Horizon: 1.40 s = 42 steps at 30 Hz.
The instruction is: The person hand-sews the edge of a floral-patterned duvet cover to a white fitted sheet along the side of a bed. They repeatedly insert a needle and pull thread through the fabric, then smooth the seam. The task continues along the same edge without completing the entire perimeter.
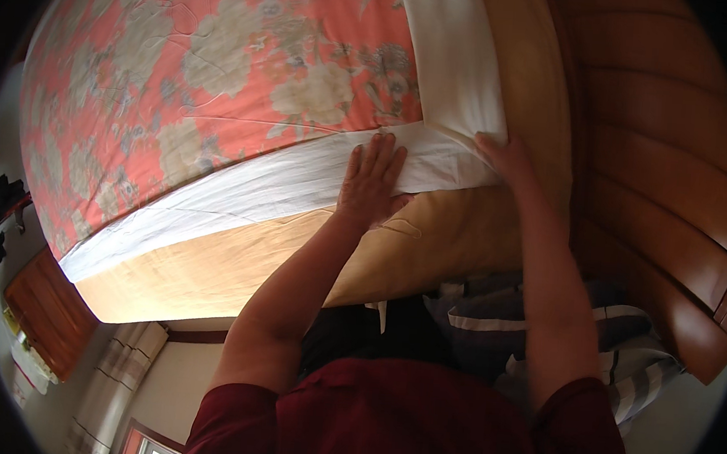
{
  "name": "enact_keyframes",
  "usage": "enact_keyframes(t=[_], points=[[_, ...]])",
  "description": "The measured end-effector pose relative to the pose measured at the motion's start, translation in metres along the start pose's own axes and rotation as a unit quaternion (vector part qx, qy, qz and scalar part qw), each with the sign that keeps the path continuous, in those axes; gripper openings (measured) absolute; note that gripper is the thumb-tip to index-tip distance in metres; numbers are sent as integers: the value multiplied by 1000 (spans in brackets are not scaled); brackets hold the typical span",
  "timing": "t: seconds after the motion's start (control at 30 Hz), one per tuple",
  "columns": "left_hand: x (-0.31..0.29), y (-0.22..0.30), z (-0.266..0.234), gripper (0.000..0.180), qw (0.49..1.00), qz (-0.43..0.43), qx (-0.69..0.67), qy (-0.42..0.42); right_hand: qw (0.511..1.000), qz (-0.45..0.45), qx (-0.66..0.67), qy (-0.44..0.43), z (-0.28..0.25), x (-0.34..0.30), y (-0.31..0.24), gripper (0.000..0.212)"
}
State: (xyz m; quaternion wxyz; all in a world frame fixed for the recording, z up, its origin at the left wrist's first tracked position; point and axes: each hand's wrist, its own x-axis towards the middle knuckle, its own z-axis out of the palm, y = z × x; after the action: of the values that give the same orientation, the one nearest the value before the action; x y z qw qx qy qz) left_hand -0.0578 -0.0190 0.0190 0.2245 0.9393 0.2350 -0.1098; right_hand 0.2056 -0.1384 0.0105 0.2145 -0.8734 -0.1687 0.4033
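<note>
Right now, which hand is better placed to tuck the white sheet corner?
Probably the right hand: its fingers touch the sheet corner, while the left hand lies flat further along the white sheet.

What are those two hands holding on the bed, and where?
Nothing is gripped. The left hand lies flat on the white sheet near its corner; the right hand presses that corner's edge.

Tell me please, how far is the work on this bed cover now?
Done: the floral quilt lies spread over the bed, its white border mostly flat. In hand: the left hand presses the border flat while the right hand holds the corner. Left: the corner fold is creased, and the striped bedding lies heaped beside the bed.
</note>
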Motion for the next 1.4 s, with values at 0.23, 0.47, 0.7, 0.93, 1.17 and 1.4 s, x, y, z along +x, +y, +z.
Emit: enact_keyframes(t=[0.23,0.47,0.7,0.93,1.17,1.4], points=[[1,-2,-6,83,999,-6,-10,-38,786,-565,-235,87,83,-49,-72,59],[-33,-67,-21,81,997,-68,37,15,823,-481,-300,-13,80,-38,-59,74],[-64,-50,-44,78,998,-49,21,18,821,-494,-286,11,69,-50,-73,65],[-220,-3,1,27,963,10,-266,-41,869,-466,-157,-60,80,-105,-83,8],[-295,3,10,23,948,-50,-290,-123,898,-379,-183,-129,137,-162,-85,15],[-296,-16,-17,21,932,-163,-291,-142,952,-284,-115,22,161,-154,-54,16]])
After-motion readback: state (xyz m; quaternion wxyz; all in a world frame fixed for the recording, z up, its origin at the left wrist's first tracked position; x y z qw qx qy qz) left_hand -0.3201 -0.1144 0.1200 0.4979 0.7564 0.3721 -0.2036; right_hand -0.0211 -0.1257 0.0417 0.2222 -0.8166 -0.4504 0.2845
